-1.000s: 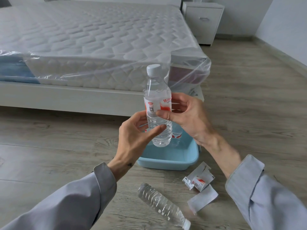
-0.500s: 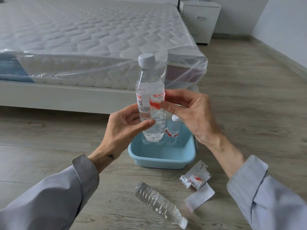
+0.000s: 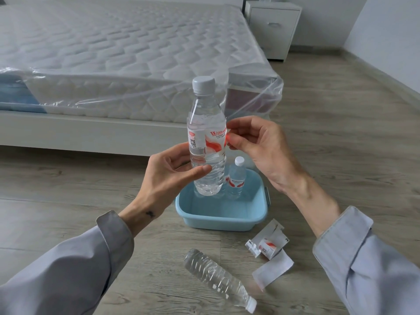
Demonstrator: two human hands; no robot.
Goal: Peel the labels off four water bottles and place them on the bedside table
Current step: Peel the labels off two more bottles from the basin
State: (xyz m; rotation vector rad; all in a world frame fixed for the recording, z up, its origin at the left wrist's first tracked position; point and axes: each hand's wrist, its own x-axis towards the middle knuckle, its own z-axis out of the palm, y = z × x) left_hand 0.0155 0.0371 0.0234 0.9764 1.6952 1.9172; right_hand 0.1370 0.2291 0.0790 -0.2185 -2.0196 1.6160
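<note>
The left hand (image 3: 168,173) held the full bottle (image 3: 207,142) low. The right hand (image 3: 256,146) pinched its thin label (image 3: 213,142), seemingly at the lifted, tearable edge

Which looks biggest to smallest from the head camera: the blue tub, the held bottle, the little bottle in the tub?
1. Blue tub
2. Held bottle, though nearness to the camera inflates it
3. Little bottle, probably only farther away
</note>
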